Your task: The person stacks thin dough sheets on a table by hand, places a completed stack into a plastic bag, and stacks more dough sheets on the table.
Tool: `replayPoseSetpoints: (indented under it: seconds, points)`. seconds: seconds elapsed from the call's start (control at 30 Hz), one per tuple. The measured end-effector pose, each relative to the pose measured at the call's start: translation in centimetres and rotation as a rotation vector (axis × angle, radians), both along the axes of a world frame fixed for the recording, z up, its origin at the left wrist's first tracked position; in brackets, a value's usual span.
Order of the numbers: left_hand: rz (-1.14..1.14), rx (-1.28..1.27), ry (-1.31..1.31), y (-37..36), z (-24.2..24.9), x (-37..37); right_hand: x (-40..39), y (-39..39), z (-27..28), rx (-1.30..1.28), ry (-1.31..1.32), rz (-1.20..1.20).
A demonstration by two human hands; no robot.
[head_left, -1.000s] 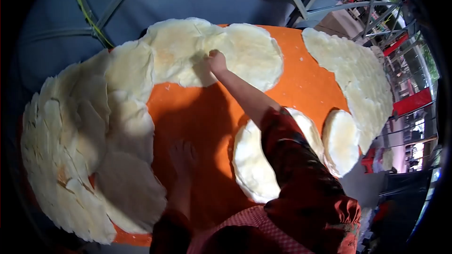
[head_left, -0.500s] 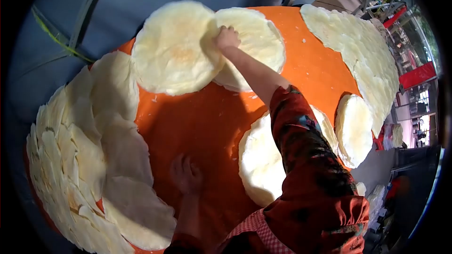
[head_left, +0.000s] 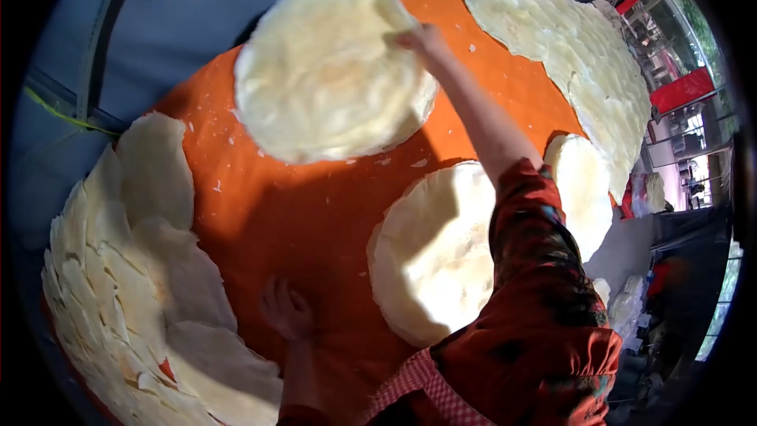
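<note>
My right hand [head_left: 423, 38], stretched across the orange surface, has its fingers closed on the right edge of a large round, thin flatbread [head_left: 327, 71]. That flatbread looks slightly blurred and covers most of another flatbread [head_left: 426, 102], whose edge peeks out at its lower right. Low in the view, in shadow, my left hand [head_left: 285, 312] rests on the bare orange surface [head_left: 292, 221] with its fingers apart, holding nothing. Right of it lies a round stack of flatbreads [head_left: 434, 252], partly hidden behind my right arm.
Many overlapping flatbreads [head_left: 102, 284] line the left side, and more are layered at the far right [head_left: 576, 63]. Another stack [head_left: 579, 189] sits at the right edge. Small crumbs dot the orange surface. Beyond are grey fabric [head_left: 197, 16], metal bars and a red box [head_left: 682, 91].
The large flatbread has moved right, drawn by my right hand over the flatbread beside it, uncovering orange surface on its left. The view has shifted somewhat. My left hand stays on the surface.
</note>
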State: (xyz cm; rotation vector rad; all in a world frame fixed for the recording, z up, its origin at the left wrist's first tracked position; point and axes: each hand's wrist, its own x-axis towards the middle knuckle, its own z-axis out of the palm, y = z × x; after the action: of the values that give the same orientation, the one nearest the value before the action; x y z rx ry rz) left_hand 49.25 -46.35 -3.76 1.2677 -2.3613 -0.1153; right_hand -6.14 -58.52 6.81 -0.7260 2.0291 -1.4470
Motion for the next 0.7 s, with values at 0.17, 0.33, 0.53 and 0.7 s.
replayPoseSetpoints:
  seconds: [0.17,0.33,0.53,0.7]
  points:
    - [0.001,-0.021,-0.023,0.1,0.4,-0.1,-2.9,6.3,-4.9,0.35,0.072,-0.153]
    - [0.02,-0.021,-0.043,0.1,0.2,0.1,-2.0,8.0,-2.4,0.199,-0.38,-0.04]
    - [0.033,-0.019,-0.034,0.9,0.6,-0.3,-2.2,3.2,-1.7,0.168,-0.366,0.059]
    - [-0.043,-0.099,0.007,0.2,1.1,0.0,2.4,3.7,11.8,-0.114,-0.556,-0.039]
